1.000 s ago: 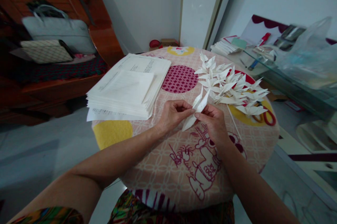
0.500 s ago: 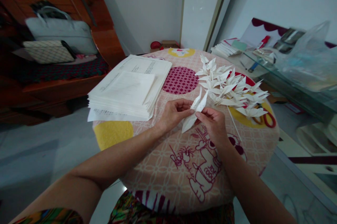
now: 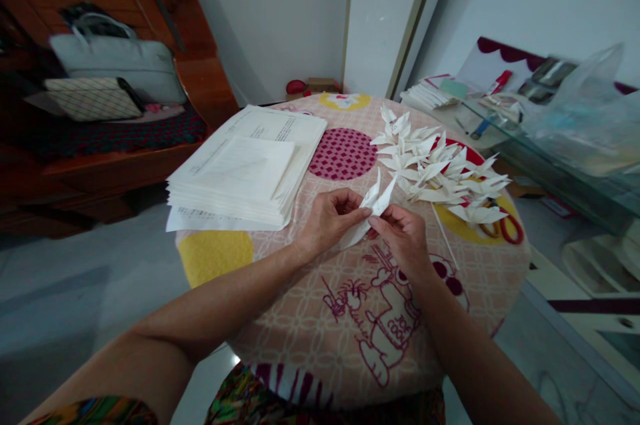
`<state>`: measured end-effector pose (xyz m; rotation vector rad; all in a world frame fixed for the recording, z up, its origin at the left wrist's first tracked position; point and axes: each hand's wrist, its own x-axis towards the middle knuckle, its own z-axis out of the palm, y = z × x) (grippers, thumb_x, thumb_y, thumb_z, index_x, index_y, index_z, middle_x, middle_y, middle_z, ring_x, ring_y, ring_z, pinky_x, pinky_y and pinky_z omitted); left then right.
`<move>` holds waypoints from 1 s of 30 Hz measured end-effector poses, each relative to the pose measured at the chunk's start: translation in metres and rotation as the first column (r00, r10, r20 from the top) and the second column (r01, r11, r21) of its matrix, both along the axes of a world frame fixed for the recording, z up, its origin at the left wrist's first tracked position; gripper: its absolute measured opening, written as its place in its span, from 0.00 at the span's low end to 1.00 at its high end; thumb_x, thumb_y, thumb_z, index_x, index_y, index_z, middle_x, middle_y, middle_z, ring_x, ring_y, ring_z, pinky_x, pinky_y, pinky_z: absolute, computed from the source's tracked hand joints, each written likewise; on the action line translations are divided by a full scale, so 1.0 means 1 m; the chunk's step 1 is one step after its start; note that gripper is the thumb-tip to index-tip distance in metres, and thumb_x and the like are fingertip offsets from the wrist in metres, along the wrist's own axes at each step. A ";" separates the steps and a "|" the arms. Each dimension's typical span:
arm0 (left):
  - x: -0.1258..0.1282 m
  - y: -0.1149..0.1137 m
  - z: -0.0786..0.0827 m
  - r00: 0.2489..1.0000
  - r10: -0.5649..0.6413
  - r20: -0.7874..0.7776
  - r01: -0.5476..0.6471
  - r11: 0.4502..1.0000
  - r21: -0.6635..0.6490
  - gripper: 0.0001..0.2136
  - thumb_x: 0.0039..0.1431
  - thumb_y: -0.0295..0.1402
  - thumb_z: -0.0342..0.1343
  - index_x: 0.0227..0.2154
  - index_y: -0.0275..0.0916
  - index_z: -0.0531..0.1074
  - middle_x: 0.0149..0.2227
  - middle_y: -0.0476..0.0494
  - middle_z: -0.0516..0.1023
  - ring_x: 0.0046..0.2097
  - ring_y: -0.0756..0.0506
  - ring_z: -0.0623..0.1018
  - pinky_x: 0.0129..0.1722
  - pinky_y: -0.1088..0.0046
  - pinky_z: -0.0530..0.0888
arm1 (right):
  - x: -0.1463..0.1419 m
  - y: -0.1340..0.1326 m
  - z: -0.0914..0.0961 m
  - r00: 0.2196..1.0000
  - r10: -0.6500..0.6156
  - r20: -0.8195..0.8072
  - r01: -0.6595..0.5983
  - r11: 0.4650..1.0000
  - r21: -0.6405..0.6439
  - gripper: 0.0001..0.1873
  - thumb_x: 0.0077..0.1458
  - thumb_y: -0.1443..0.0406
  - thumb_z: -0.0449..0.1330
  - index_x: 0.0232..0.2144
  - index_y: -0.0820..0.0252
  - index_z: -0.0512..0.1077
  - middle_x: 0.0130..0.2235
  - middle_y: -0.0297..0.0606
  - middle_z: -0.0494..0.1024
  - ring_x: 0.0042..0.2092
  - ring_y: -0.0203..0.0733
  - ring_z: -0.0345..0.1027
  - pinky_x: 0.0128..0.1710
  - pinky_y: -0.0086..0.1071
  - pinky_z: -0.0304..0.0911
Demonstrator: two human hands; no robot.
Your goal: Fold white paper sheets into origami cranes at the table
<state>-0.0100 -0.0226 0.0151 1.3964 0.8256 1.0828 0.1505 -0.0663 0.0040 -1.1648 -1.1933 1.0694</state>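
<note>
Between my two hands is a folded white paper piece [image 3: 379, 201] with two pointed tips standing up, like an origami crane or flower. My left hand [image 3: 334, 218] pinches its left side between thumb and fingers. On the other side my right hand [image 3: 403, 233] grips it, the thumb pressed near the middle fold. Part of its lower end is covered by my fingers. Just beyond my right hand lies a pile of similar folded paper pieces [image 3: 430, 158]. A thin white stick [image 3: 446, 236] rests on the cloth beside that hand.
A round table wears a patterned cloth [image 3: 310, 318]. On its left stands a stack of printed paper [image 3: 245, 165] topped by smaller sheets. Scissors with red and orange handles [image 3: 511, 228] lie at the right, partly under the pile. A glass shelf [image 3: 540, 152] holds a plastic bag [image 3: 590, 115].
The folded paper has turned in my hands, and its lower point now sits more behind my left fingers. My hands have barely shifted; the pile and paper stack are unchanged.
</note>
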 end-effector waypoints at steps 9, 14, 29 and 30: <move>-0.005 -0.013 0.008 0.923 0.228 -0.310 -0.066 0.888 0.456 0.05 0.59 0.33 0.61 0.32 0.37 0.79 0.31 0.46 0.80 0.33 0.49 0.77 0.36 0.73 0.73 | -0.001 0.003 -0.005 0.998 -0.008 -0.065 0.005 0.999 -0.046 0.11 0.40 0.60 0.72 0.26 0.59 0.79 0.24 0.34 0.80 0.25 0.39 0.72 0.26 0.32 0.70; -0.004 -0.010 0.004 0.942 0.241 -0.233 -0.107 0.875 0.472 0.07 0.56 0.37 0.65 0.30 0.39 0.80 0.30 0.45 0.79 0.33 0.48 0.76 0.35 0.72 0.72 | -0.002 0.002 -0.004 0.999 -0.013 -0.042 0.014 1.000 0.020 0.10 0.41 0.60 0.73 0.28 0.57 0.81 0.28 0.34 0.81 0.29 0.40 0.74 0.33 0.35 0.72; -0.006 0.003 0.010 0.984 -0.170 0.060 0.173 0.983 -0.065 0.14 0.50 0.42 0.67 0.26 0.33 0.76 0.23 0.49 0.73 0.24 0.53 0.71 0.25 0.78 0.68 | 0.004 -0.002 -0.002 0.976 0.194 -0.099 -0.205 0.971 -0.122 0.11 0.45 0.59 0.71 0.32 0.58 0.83 0.31 0.37 0.84 0.33 0.44 0.77 0.35 0.36 0.72; -0.007 0.004 0.010 0.983 -0.174 0.050 0.177 0.982 -0.070 0.14 0.50 0.41 0.67 0.25 0.33 0.76 0.22 0.49 0.73 0.23 0.53 0.70 0.24 0.78 0.67 | 0.004 -0.002 -0.003 0.973 0.211 -0.091 -0.222 0.966 -0.133 0.11 0.45 0.59 0.71 0.32 0.58 0.83 0.31 0.37 0.84 0.33 0.44 0.77 0.35 0.35 0.72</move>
